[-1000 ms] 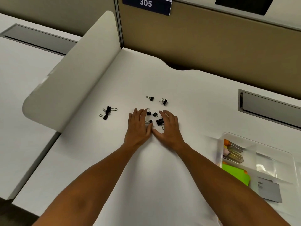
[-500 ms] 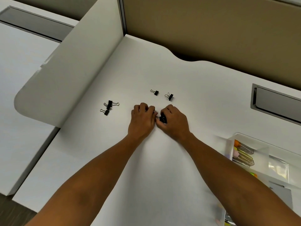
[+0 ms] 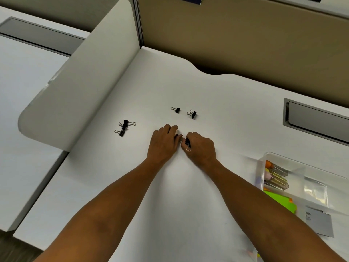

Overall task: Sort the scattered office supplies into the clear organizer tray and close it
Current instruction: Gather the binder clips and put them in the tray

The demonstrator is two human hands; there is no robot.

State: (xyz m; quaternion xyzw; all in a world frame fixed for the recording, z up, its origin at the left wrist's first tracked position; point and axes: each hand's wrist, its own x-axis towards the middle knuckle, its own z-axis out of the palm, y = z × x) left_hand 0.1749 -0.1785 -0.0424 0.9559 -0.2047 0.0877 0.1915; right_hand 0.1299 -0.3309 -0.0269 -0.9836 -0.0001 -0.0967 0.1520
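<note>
Small black binder clips lie scattered on the white desk [image 3: 170, 195]. My left hand [image 3: 163, 142] and my right hand [image 3: 200, 146] are side by side at the desk's middle, fingers curled over gathered binder clips [image 3: 187, 143]; one black clip and a wire loop show in the right fist. A dark bit shows at the left fingertips. Two loose clips [image 3: 177, 110] [image 3: 193, 114] lie just beyond the hands. A small cluster of clips [image 3: 123, 127] lies to the left. The clear organizer tray [image 3: 264, 157] stands open at the right, holding highlighters [image 3: 276, 175] and green sticky notes [image 3: 281, 202].
A curved white divider panel [image 3: 79, 95] rises along the desk's left side. A tan partition wall [image 3: 245, 44] closes the back. A grey recessed cable slot [image 3: 317, 120] sits at the back right. A grey card [image 3: 319, 222] lies in the tray.
Both hands went from flat and spread over the central clips to curled fists gathering them. The clips between the hands are no longer on the desk.
</note>
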